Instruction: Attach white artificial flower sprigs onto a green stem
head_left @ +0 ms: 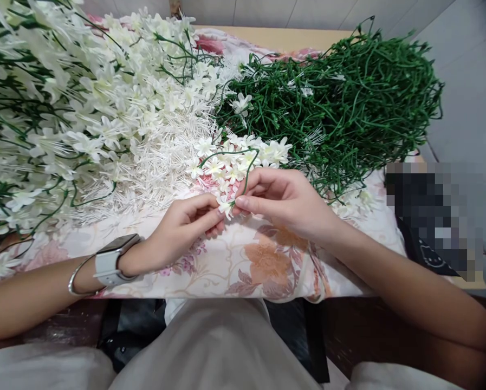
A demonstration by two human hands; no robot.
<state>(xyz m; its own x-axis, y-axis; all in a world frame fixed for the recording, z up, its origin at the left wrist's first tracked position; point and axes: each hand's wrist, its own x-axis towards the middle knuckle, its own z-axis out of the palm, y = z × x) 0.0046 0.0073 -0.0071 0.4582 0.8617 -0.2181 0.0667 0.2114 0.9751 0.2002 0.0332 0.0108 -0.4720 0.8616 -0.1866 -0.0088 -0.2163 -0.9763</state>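
My left hand (183,226) and my right hand (281,197) meet over the flowered cloth (263,262). Between their fingertips is a small white artificial flower (225,206). My right hand pinches a thin green stem (248,170) that curves up and left from that flower. My left fingertips press the flower from the left. A white watch and a thin bangle sit on my left wrist. Just behind my hands lies a small heap of loose white flowers (243,156).
A large pile of finished white flower sprays (88,103) fills the left half of the table. A tangled mass of bare green stems (344,97) lies at the back right. White stamen pieces (161,168) spread between them. A blurred dark object (429,216) sits at the right edge.
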